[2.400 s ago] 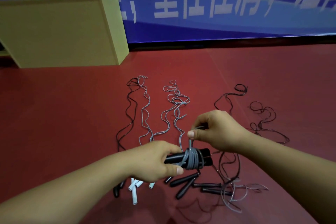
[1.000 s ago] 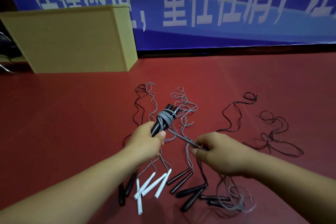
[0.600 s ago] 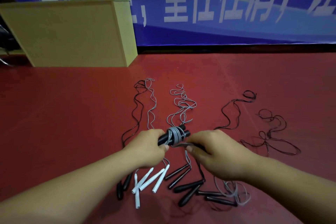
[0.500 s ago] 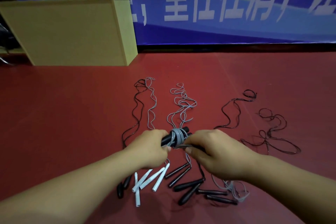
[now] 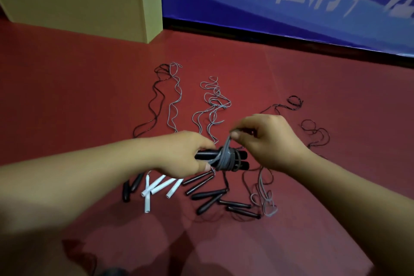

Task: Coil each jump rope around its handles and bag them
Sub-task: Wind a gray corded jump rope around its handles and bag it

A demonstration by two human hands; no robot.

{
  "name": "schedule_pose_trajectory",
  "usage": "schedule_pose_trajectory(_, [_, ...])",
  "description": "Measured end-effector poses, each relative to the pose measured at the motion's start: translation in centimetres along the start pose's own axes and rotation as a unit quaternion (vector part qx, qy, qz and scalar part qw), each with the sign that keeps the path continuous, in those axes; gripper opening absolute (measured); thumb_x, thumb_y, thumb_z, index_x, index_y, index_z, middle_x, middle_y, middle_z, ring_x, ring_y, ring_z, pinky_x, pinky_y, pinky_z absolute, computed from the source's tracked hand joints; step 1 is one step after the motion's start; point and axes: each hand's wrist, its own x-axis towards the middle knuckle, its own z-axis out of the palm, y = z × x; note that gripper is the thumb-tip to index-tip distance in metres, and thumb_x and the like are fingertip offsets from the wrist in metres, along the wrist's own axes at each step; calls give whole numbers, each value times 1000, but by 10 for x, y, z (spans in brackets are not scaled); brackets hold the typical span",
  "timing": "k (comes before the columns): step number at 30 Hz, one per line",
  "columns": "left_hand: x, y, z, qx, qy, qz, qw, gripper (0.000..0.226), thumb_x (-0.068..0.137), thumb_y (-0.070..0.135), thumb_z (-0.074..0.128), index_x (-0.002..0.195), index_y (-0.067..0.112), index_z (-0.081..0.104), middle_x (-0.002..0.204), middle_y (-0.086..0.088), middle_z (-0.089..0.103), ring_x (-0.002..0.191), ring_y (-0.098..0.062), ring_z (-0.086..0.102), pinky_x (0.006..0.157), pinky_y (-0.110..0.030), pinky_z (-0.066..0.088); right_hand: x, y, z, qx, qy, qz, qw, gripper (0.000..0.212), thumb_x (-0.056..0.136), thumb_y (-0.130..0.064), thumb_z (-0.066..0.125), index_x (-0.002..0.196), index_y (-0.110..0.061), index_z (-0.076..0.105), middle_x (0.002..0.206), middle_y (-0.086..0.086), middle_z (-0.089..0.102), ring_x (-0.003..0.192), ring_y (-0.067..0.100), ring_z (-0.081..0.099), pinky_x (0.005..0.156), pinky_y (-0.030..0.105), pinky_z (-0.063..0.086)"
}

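Held level above the red floor: a pair of black handles, side by side, in the left hand, grip clamped around their left ends. Wound about the middle, a grey cord in several turns. Pinched between thumb and fingers of the right hand, the cord's free end, drawn up taut from the coil (grip together on it). Spread on the floor beneath: loose ropes, white handles, more black handles.
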Motion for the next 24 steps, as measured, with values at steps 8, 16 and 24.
schedule_pose_trajectory(8, [-6, -2, -3, -53, -52, 56, 996, 20, 94, 30, 61, 85, 45, 52, 78, 14, 60, 69, -5, 53, 68, -24, 43, 3, 2, -6, 346, -47, 141, 927, 17, 77, 4, 76, 84, -8, 67, 71, 0, 65, 64, 7, 59, 64, 18, 52])
schedule_pose_trajectory(16, [-18, 12, -9, -363, -115, 125, 916, 7, 97, 14, 59, 103, 12, 60, 81, -3, 59, 61, -21, 52, 64, -32, 46, -2, 10, -8, 454, -107, 143, 873, 11, 75, -8, 76, 82, -6, 68, 68, 5, 65, 55, 11, 58, 53, 23, 48])
schedule_pose_trajectory(24, [-11, 13, -11, -506, 63, 63, 858, 24, 99, 17, 51, 121, 12, 56, 75, -2, 55, 55, -14, 52, 56, -23, 45, -3, -9, 4, 449, -115, 198, 864, 27, 99, -22, 51, 89, -4, 69, 62, 5, 58, 53, 16, 50, 54, 27, 44])
